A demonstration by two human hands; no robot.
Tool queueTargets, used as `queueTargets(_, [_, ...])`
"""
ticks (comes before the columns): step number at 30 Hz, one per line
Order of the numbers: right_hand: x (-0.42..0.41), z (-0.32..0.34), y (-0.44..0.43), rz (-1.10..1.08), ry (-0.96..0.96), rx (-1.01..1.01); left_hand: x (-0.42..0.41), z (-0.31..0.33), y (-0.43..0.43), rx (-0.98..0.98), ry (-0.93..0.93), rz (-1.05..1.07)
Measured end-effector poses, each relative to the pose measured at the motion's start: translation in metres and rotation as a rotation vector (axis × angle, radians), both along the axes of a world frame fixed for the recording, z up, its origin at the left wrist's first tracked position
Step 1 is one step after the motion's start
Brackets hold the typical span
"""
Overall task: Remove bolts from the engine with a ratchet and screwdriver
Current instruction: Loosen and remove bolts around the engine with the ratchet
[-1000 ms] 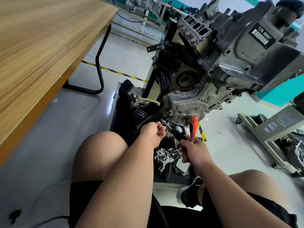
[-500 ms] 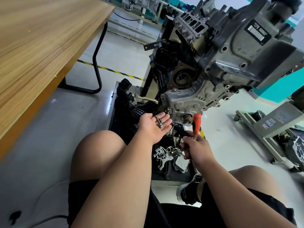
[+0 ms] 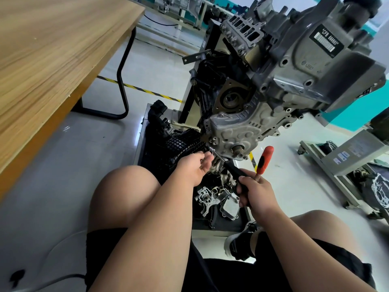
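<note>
The left hand (image 3: 194, 168) has turned again. A second ago it was a fist under the engine, and half a second ago it lay flat with loose bolts on the palm. Now its fingers reach for a small bolt (image 3: 213, 152) at the tip of the black tool (image 3: 231, 168). They are gathered there, lightly bent, but I cannot tell whether they pinch the bolt or only touch it.

The right hand (image 3: 255, 193) has not let go. It is wrapped round the black tool (the ratchet, I take it), and the orange screwdriver (image 3: 264, 159) stands up out of the same fist, unused.

My reading is that what came out has been looked over and the next bolt is being steadied or caught as it backs out. The task seems partway through, since more bolt heads show round the cover (image 3: 235, 131).

That cover sits at the low corner of the engine (image 3: 294, 81), which hangs tilted on its frame above a black tray (image 3: 223, 225) of removed parts (image 3: 210, 199). The person sits low with bare knees either side of the tray.

A wooden table (image 3: 52, 60) fills the left. Yellow-black tape (image 3: 139, 88) crosses the pale floor (image 3: 63, 165), and a grey cart (image 3: 328, 165) stands on the right.
</note>
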State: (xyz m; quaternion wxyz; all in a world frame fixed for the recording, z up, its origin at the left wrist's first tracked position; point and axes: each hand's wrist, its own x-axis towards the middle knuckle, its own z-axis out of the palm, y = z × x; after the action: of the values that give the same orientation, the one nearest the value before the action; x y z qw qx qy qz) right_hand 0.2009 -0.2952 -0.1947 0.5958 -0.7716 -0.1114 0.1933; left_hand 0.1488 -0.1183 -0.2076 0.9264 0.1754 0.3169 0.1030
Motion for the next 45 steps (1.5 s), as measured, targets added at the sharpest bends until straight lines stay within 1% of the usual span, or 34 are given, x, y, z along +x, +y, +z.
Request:
queueTargets(3, [0.000, 0.001, -0.005, 0.014, 0.041, -0.012, -0.001, -0.008, 0.004, -0.063, 0.065, 0.072])
queueTargets(6, [0.000, 0.005, -0.009, 0.028, 0.090, 0.006, -0.004, -0.012, 0.007, -0.139, 0.082, 0.123])
queueTargets(10, [-0.003, 0.009, -0.010, 0.094, 0.123, -0.014, -0.004, -0.013, 0.010, -0.109, 0.126, 0.142])
queueTargets(19, [-0.008, 0.020, -0.008, 0.133, 0.114, -0.040, -0.006, -0.010, 0.011, -0.123, 0.099, 0.180])
queueTargets(23, [-0.011, 0.022, -0.011, 0.136, 0.091, -0.061, -0.006, -0.015, 0.013, -0.050, 0.121, 0.127])
queueTargets(26, [-0.011, 0.023, -0.014, 0.131, 0.064, -0.073, -0.004, -0.019, 0.014, 0.042, 0.172, 0.089])
queueTargets(28, [-0.011, 0.024, -0.018, 0.139, 0.002, -0.119, -0.003, -0.022, 0.014, 0.113, 0.224, 0.049])
queueTargets(30, [-0.011, 0.024, -0.022, 0.149, -0.073, -0.171, -0.002, -0.023, 0.013, 0.154, 0.230, 0.022])
queueTargets(32, [-0.013, 0.023, -0.024, 0.144, -0.121, -0.185, 0.003, -0.022, 0.012, 0.155, 0.197, 0.020])
queueTargets(35, [-0.020, 0.016, -0.023, 0.101, -0.127, -0.179, 0.018, -0.018, 0.010, 0.129, 0.161, 0.025])
queueTargets(39, [-0.022, 0.003, -0.021, 0.064, -0.154, -0.212, 0.053, -0.017, 0.008, 0.147, 0.162, -0.043])
queueTargets(41, [-0.017, -0.001, -0.017, 0.021, -0.144, -0.216, 0.070, -0.020, 0.007, 0.165, 0.191, -0.104])
queueTargets(45, [0.000, -0.017, -0.007, -0.045, -0.165, -0.241, 0.104, -0.032, 0.012, 0.269, 0.319, -0.185])
